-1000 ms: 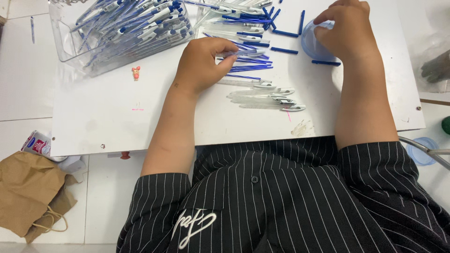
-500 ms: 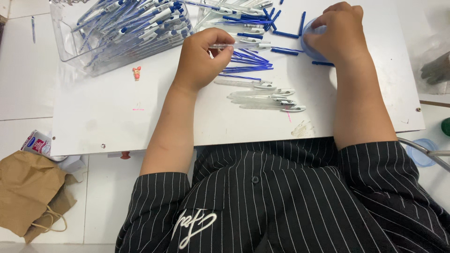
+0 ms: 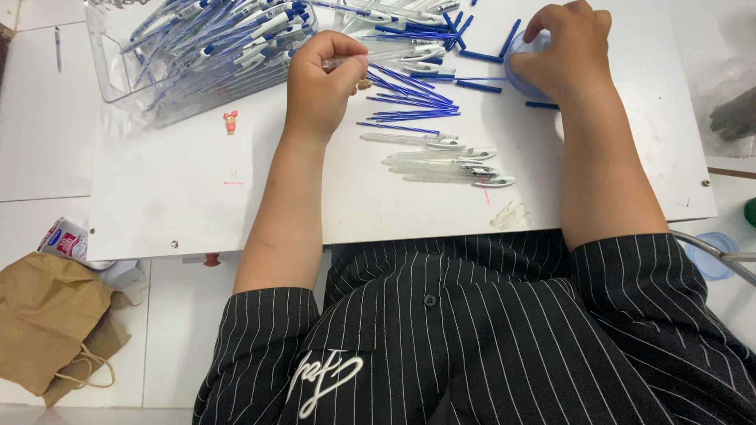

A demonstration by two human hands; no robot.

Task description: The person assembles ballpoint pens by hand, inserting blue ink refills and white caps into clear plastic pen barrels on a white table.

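Two hands work at the white bench (image 3: pixel 315 205): the left hand (image 3: pixel 319 86) pinches a clear pen barrel (image 3: pixel 386 57) in its fingers beside loose blue refills (image 3: pixel 409 98); the right hand (image 3: pixel 571 51) curls over a small blue cup (image 3: pixel 520 59) far right

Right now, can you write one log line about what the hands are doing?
left hand: pinching clear plastic pen barrel | right hand: on small blue round container | white table: loose thin blue refills
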